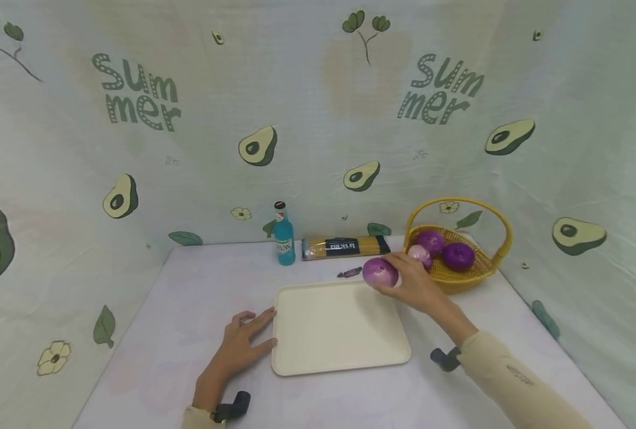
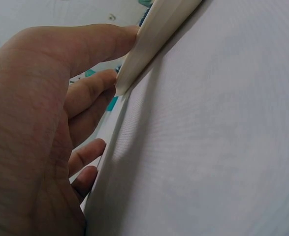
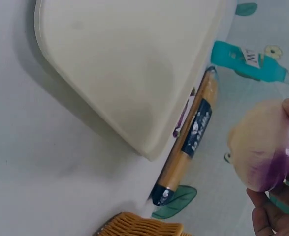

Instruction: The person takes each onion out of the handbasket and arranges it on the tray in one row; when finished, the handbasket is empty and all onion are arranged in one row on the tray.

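"Purple and white, that onion: where is it exactly?"

"Up in the air in the right hand, by the far right corner of the cream tray. The right wrist view shows it apart from the tray."

"How do the fingers have it?"

"Grasped between the thumb on one side and the other fingers opposite. Its pale, pointed end faces away from the palm."

"And the left hand?"

"It grasps nothing. Its fingers are spread and loose, with the thumb and a fingertip touching the tray's left rim."

"What lies near the tray?"

"A purple wrapped candy, just beyond its far edge. Behind that is a spaghetti pack with a dark label, lying lengthwise, and left of it a turquoise bottle standing upright with a dark cap."

"To the right?"

"A yellow wicker basket with a tall hooped handle, holding purple bulbs, one noticeably paler."

"All on one surface?"

"Yes, a whitish counter. Around it hangs a pale curtain printed with avocados, leaves and the word 'summer'."
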`<act>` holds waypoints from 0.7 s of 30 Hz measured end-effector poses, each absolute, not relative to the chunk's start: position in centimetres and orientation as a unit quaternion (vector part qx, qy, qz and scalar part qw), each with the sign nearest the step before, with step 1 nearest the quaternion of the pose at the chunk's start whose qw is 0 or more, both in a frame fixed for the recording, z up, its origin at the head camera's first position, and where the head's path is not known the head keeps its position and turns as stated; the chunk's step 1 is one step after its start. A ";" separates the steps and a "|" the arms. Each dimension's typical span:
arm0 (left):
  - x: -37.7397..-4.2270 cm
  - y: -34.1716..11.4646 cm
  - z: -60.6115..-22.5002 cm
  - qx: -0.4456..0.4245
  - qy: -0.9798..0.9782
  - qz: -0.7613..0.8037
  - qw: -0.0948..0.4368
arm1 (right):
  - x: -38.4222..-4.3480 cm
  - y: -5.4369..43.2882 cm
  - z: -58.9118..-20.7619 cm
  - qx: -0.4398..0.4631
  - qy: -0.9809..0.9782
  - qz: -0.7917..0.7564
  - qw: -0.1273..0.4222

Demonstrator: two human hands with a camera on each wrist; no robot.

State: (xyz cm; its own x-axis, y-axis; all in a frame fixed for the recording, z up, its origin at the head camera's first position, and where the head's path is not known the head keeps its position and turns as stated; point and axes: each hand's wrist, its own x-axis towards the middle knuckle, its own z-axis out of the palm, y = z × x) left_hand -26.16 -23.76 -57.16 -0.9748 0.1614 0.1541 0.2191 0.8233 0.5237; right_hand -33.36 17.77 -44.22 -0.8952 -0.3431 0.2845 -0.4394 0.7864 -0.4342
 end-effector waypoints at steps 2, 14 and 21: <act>-26.1 -23.9 -57.1 -0.098 -0.954 -0.280 0.051 | -33.4 17.5 -44.5 0.212 -0.940 0.251 0.095; -26.2 -24.1 -57.2 -0.094 -0.954 -0.283 0.024 | -33.3 15.7 -45.1 0.226 -0.932 0.260 0.109; -26.2 -24.1 -57.1 -0.091 -0.955 -0.279 0.024 | -33.5 14.8 -45.5 0.241 -0.929 0.253 0.120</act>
